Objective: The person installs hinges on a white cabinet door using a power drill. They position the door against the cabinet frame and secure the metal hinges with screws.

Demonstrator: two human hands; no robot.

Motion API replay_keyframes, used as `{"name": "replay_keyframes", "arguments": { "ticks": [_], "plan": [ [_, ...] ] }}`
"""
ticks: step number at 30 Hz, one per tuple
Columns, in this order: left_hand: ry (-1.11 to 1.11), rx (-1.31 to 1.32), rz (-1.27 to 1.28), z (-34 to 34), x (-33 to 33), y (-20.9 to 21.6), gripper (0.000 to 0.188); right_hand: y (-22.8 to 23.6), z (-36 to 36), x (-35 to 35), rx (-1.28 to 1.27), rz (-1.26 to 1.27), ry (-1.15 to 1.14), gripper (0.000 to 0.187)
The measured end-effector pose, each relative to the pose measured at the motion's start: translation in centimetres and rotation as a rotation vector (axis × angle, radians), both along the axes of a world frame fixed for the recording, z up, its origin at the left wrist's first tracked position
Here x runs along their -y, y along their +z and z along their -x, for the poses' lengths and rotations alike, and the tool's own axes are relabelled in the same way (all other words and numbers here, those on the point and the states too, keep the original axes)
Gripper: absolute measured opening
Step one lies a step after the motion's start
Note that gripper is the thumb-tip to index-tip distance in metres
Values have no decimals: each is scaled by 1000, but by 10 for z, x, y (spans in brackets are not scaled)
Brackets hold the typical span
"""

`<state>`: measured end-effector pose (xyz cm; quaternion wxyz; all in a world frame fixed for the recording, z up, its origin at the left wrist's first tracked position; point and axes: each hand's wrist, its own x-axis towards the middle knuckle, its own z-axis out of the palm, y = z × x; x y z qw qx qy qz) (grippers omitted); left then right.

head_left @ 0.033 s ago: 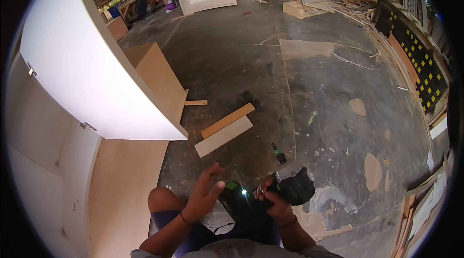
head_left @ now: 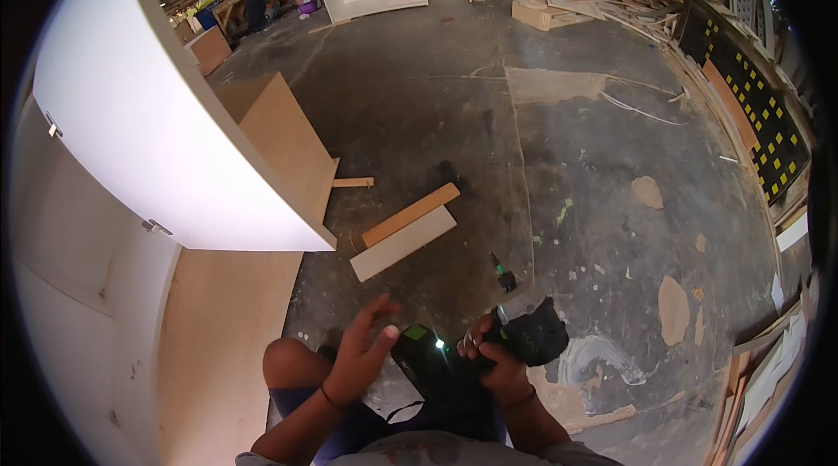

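Note:
My right hand is wrapped round the grip of a black and grey cordless drill, held low in front of my lap. A driver bit with a green band sticks out of its chuck, pointing to the far side. On the drill's base, a black block with a green patch, a small white light shines. My left hand is open beside that base, fingers stretched out and thumb close to it. Whether the thumb touches it, I cannot tell.
A white cabinet door with hinges stands open at left, above a wooden panel. On the concrete floor ahead lie a white board and a brown wood strip. Scrap wood is piled at far right. A person sits far left.

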<state>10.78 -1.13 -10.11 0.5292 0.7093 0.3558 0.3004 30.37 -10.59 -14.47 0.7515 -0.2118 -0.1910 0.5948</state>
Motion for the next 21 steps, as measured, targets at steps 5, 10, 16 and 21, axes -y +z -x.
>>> {"name": "replay_keyframes", "arguments": {
  "ticks": [5,10,16,21],
  "plan": [
    [177,-159,-71,19,8,27,51,-26,-17,-26,-166,-8,62,31],
    [349,-538,-517,67,-11,6,39,-49,-21,-37,-190,6,20,32],
    [327,-378,-278,52,-40,-3,32,-70,-15,-25,-74,5,-42,36],
    [279,-396,-373,48,-50,-7,31,-59,-11,-17,76,47,-103,37]
  ]
}}
